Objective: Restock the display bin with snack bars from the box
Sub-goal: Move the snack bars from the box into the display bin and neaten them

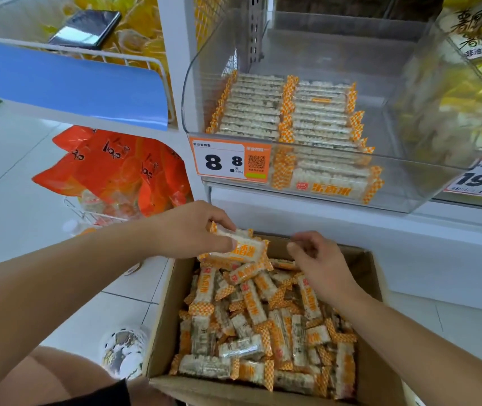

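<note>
Left hand [196, 230] pinches snack bars [238, 250] over the box [163, 326]; right hand [319, 259] loosely curled, holding nothing.

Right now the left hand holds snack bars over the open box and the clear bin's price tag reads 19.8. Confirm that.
Not quite: the head view shows the clear bin tagged 8.8. The left hand does hold snack bars over the open box.

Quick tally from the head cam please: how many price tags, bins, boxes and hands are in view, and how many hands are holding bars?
Price tags: 2, the 8.8 tag and the 19.8 tag
Clear display bins: 2, the snack bar bin and its right neighbour
Cardboard boxes: 1
Hands: 2, left hand gripping snack bars, right hand holding none
Total: 7
</note>
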